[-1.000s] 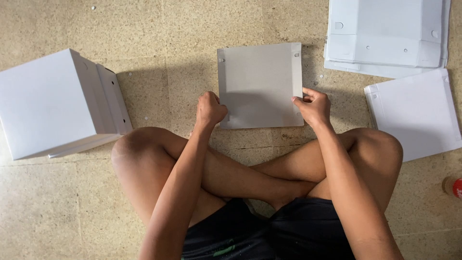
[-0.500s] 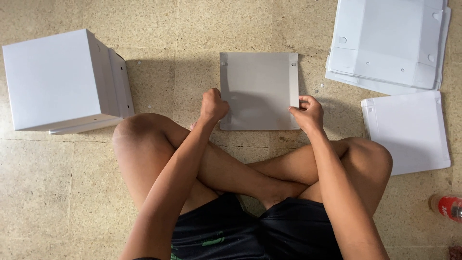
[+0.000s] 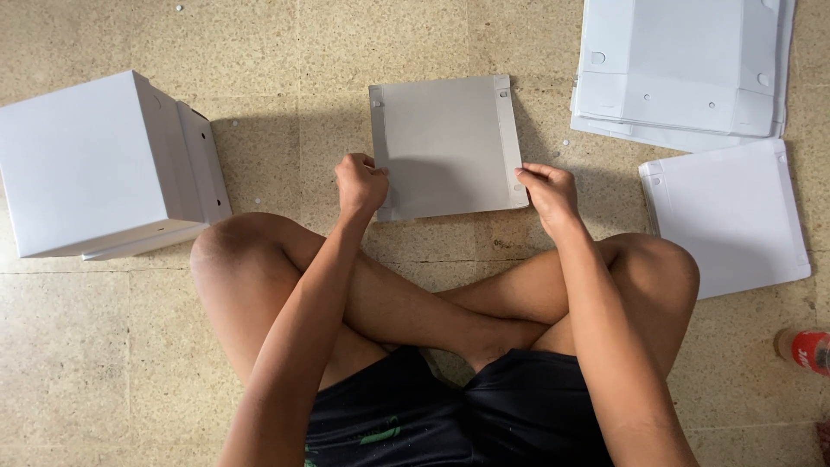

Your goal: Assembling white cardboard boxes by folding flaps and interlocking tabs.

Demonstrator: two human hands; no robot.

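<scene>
A flat, square, pale grey cardboard panel [image 3: 445, 145] lies on the speckled beige tiled floor [image 3: 363, 43] just ahead of the person's crossed legs; its left and right edges carry narrow folded strips, each with a small round hole near the far corner, and its surface is plain and matt, shaded by the person's body. The left hand [image 3: 360, 185] is curled closed at the panel's near left corner, fingers pinching the edge strip; the right hand [image 3: 548, 191] grips the near right corner, fingers bent over the strip and thumb on top, so the panel is held from both sides while resting on the floor. To the left stands an assembled white cardboard box [image 3: 104, 164], well apart from the panel; to the right lie a stack of unfolded white cardboard sheets [image 3: 683, 69] and a single white panel [image 3: 731, 216]; a red-labelled bottle [image 3: 806, 349] lies at the right edge.
</scene>
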